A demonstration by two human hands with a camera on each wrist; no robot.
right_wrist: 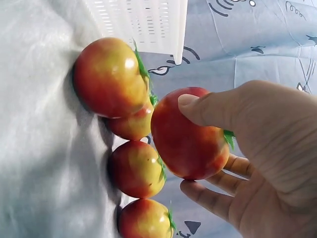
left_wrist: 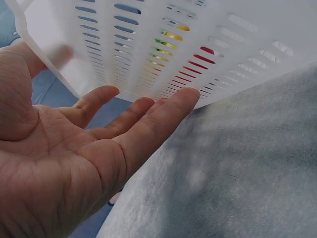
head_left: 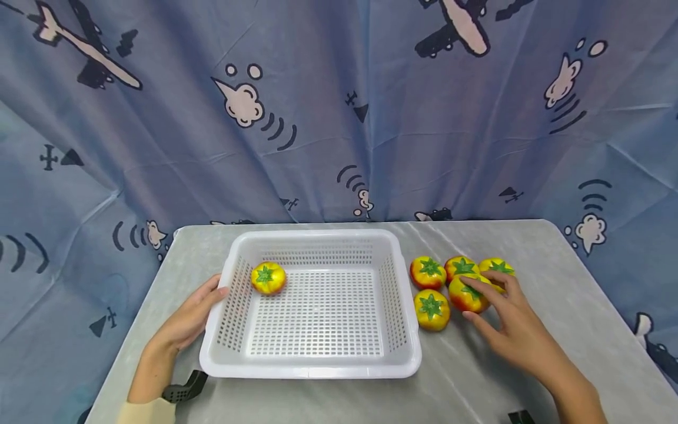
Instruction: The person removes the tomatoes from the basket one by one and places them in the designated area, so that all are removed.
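Observation:
A white perforated plastic basket rests on the table, with one yellow-and-red tomato inside near its left wall. My left hand grips the basket's left rim, thumb over the edge and fingers against the outer wall, as the left wrist view shows. To the basket's right, my right hand pinches a tomato between thumb and fingers. That fruit is raised off the table, above and in front of others. Beside it are several more tomatoes with green star-shaped tops, one nearest the front.
A grey cloth covers the table. Behind it hangs a blue curtain printed with planes and clouds. Black straps show near both wrists.

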